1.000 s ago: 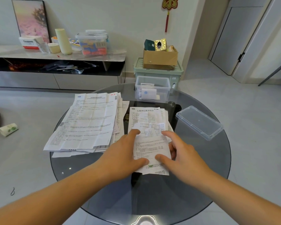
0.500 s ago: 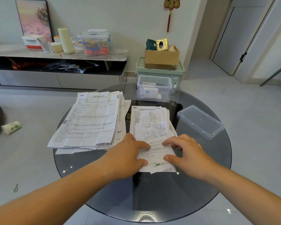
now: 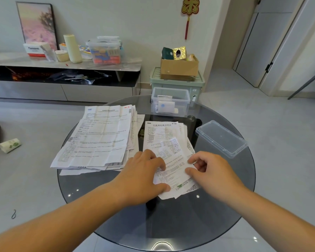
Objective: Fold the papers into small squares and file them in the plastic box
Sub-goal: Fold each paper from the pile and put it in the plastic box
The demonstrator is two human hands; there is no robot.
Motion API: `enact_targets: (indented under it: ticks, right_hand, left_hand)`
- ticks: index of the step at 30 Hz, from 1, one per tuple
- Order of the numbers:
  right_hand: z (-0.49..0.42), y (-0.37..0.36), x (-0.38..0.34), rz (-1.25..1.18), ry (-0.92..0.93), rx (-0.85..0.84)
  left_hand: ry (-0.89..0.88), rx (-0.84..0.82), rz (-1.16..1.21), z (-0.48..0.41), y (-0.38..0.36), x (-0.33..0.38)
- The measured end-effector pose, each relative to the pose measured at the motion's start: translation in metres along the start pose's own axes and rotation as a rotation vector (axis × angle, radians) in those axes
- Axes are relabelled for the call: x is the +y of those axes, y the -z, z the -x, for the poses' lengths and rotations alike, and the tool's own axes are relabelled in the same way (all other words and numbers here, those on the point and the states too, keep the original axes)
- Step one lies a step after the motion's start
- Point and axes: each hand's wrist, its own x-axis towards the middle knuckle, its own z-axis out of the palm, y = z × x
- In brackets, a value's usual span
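Observation:
A narrow stack of printed papers (image 3: 165, 140) lies on the round glass table (image 3: 171, 224). My left hand (image 3: 144, 171) lies on the near left edge of its top sheet, fingers and thumb curled onto the paper. My right hand (image 3: 207, 171) pinches the sheet's right edge between thumb and bent fingers. A wider pile of unfolded sheets (image 3: 98, 137) sits to the left. The clear plastic box (image 3: 170, 101) stands at the far side with folded papers inside. Its clear lid (image 3: 221, 138) lies at the right.
A green bin (image 3: 196, 84) with a cardboard box (image 3: 179, 67) on top stands behind the table. A low cabinet (image 3: 62, 64) with containers runs along the left wall. A paper roll (image 3: 9, 145) lies on the floor at left.
Both hands slid toward me along the top sheet. My right fingers curled in from flat to a pinch on the right edge, and the near end of the sheet skewed.

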Motion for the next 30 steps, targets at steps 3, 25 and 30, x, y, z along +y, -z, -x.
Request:
enact_targets:
  ticks: [3,25,30]
  right_hand:
    - [-0.001,0.001,0.002,-0.043,-0.001,0.024]
    - [0.004,0.008,-0.002,-0.127,0.209,-0.025]
    - [0.019,0.007,0.003,0.155,0.335,-0.362]
  left_hand:
    - [-0.019,0.006,-0.041,0.002,0.000,-0.001]
    - [0.241,-0.150,0.874,0.002,0.023,0.017]
    - [0.406,-0.257,1.174,0.001,0.027,0.015]
